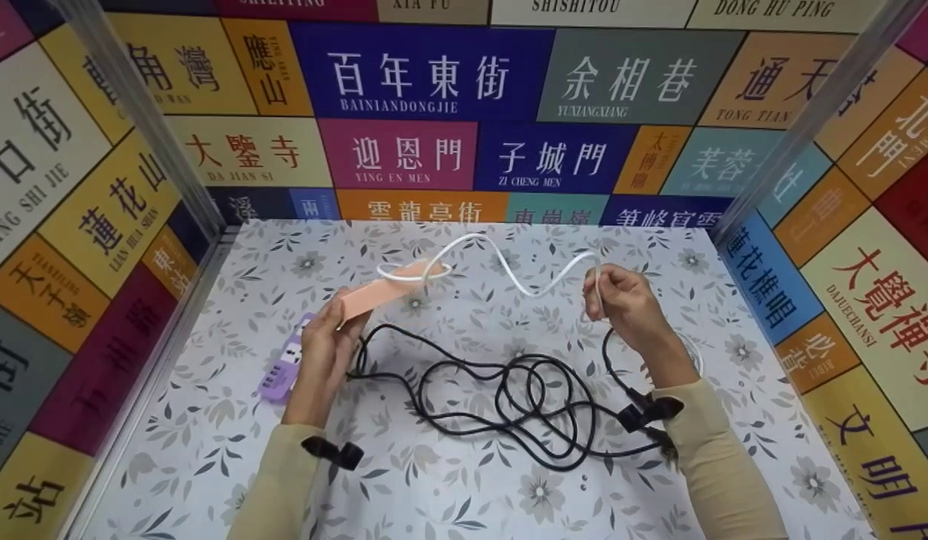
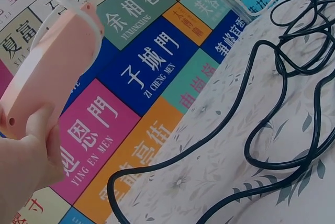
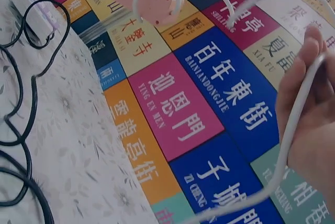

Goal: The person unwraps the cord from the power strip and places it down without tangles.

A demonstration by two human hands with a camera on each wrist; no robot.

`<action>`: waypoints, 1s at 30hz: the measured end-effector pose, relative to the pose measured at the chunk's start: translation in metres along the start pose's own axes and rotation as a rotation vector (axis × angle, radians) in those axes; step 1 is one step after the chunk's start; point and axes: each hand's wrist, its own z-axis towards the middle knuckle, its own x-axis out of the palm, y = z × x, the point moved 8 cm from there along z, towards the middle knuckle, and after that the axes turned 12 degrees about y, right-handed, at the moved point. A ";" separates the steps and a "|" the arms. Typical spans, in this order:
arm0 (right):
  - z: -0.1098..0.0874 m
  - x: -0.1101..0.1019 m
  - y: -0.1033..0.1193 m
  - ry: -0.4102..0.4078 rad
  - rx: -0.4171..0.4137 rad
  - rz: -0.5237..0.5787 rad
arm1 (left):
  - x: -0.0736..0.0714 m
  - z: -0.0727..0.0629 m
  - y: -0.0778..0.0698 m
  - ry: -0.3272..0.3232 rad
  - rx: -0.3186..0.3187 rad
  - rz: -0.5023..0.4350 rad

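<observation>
My left hand point(image 1: 328, 341) grips the near end of a pink power strip point(image 1: 381, 295), raised above the table and slanting up to the right. Small screw holes dot its pink casing point(image 2: 49, 59) in the left wrist view. A white cord point(image 1: 535, 292) loops around the strip's far end, then waves through the air to my right hand point(image 1: 621, 300). There the thumb and fingers pinch the cord. In the right wrist view the white cord point(image 3: 290, 130) runs across the palm side of that hand. More white cord shows behind the right wrist, partly hidden by it.
A purple power strip point(image 1: 283, 371) lies on the floral tabletop point(image 1: 231, 442) beside my left wrist. Its black cord point(image 1: 509, 427) sprawls in tangled loops between my arms, reaching under the right wrist. Sign-covered walls point(image 1: 426, 75) close in the back and both sides.
</observation>
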 end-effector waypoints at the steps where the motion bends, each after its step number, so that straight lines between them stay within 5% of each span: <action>1: -0.003 0.002 -0.002 0.046 0.010 0.008 | -0.002 0.000 -0.002 -0.009 0.018 -0.018; 7: -0.022 0.004 -0.016 0.205 0.110 -0.047 | -0.003 0.001 -0.011 -0.011 0.087 -0.094; 13: -0.040 -0.001 -0.036 0.285 0.275 -0.218 | 0.003 0.000 -0.016 0.035 0.109 -0.055; 23: -0.066 -0.015 -0.084 0.248 0.636 -0.508 | 0.007 -0.003 -0.019 0.052 0.142 -0.090; 30: -0.100 -0.026 -0.133 0.194 0.821 -0.870 | 0.010 -0.005 -0.016 0.074 0.146 -0.105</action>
